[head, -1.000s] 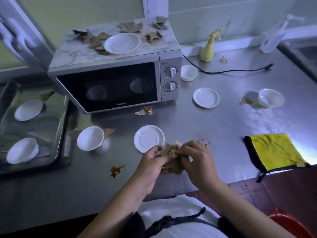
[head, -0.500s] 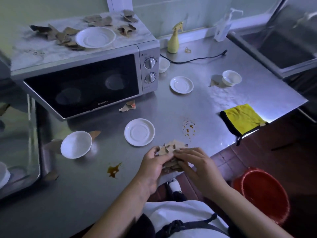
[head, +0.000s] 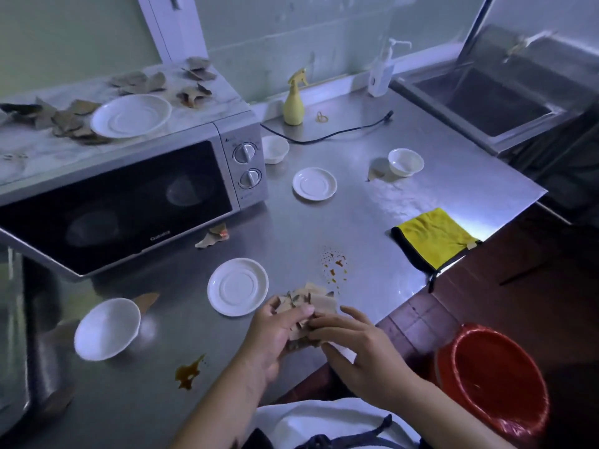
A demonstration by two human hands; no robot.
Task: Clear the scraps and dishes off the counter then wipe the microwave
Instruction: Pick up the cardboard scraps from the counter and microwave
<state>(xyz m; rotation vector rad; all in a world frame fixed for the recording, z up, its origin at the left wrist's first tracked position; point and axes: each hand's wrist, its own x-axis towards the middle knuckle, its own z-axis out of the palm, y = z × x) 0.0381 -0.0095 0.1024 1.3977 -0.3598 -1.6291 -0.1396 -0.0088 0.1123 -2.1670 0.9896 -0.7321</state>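
At the front edge of the worktop (head: 372, 222), the left hand (head: 270, 335) curls round brown scraps (head: 316, 298); the right hand (head: 363, 351) pinches them, other fingers relaxed.

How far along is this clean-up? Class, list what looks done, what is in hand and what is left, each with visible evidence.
Done: nothing visibly finished. In hand: the left hand and right hand hold a bundle of scraps near the red bin. Left: loose scraps and a plate on the microwave, a saucer and bowl on the counter, a brown spill; the yellow cloth lies unused.
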